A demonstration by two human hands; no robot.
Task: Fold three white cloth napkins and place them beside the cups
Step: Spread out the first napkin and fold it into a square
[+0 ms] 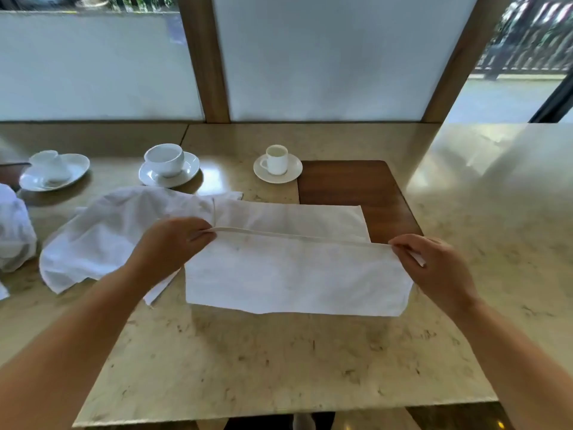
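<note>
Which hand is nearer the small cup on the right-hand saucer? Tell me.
Left. The left hand pinches the napkin edge below and left of the small cup; the right hand pinches farther off, lower right.

Napkin (pixel 294 274) at centre: plain white, no pattern, faint grey smudges. Crumpled napkin (pixel 102 240) at left: white. Third cloth bundle (pixel 14 231) at far left edge: white. Three cups (pixel 276 159) and saucers (pixel 169 176): glossy white, unpatterned. Desk (pixel 279 361): beige stone, brown speckles and veins. Inset panel (pixel 350 184) at right: dark brown wood grain. Window posts (pixel 204 57): mid-brown wood. Panes (pixel 325 57): frosted white.
</note>
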